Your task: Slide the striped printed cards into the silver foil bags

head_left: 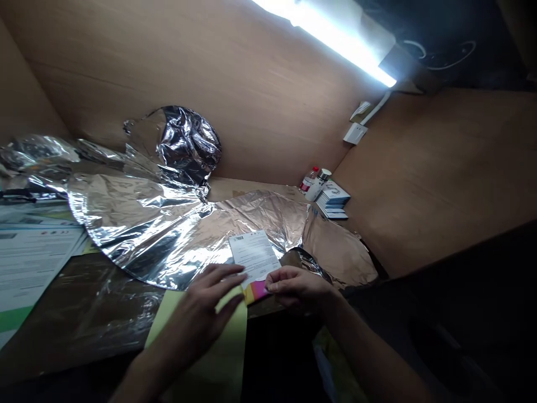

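My right hand (296,286) pinches the pink end of a printed white leaflet (255,257) with a pink, orange and yellow lower band. The leaflet lies over a crumpled sheet of silver foil film (168,224) near the front edge of the table. Just left of the leaflet is my left hand (212,296), its thumb and fingers apart, slightly blurred. Under that hand a yellow sheet of paper (226,352) hangs over the table edge; whether the fingers touch it I cannot tell.
Printed papers (31,268) with a green band are stacked at the left. In the back right corner stand a red-capped bottle (308,180), a white flask (318,186) and a pile of booklets (333,200). Brown board walls (260,123) enclose the table, under a bright tube lamp (335,42).
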`<state>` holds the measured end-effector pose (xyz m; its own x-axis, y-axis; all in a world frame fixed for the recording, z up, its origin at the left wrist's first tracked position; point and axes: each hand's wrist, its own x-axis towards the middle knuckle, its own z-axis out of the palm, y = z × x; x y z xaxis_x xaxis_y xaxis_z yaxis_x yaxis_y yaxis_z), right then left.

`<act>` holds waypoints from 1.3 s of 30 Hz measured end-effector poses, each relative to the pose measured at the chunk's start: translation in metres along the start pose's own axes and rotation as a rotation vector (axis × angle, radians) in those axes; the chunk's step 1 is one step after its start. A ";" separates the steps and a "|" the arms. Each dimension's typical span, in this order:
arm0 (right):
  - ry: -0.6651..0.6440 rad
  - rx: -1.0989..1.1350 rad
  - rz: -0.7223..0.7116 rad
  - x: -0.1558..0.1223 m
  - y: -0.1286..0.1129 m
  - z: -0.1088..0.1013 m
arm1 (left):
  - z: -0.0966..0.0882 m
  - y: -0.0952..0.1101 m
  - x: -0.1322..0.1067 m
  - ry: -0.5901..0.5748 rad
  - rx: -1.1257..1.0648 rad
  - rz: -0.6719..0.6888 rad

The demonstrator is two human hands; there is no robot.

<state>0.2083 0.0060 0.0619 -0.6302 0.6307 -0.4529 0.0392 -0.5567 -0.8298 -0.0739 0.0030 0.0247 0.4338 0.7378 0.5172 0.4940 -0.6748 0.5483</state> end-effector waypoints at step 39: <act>0.596 -0.851 -0.103 0.053 0.027 -0.031 | 0.113 0.027 -0.027 -0.125 0.416 -0.048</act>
<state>0.2002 0.0408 0.0055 -0.1857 0.9469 -0.2626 0.6864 -0.0662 -0.7242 0.0129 -0.0332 -0.0486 0.4781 0.7820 0.3999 0.7662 -0.5939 0.2454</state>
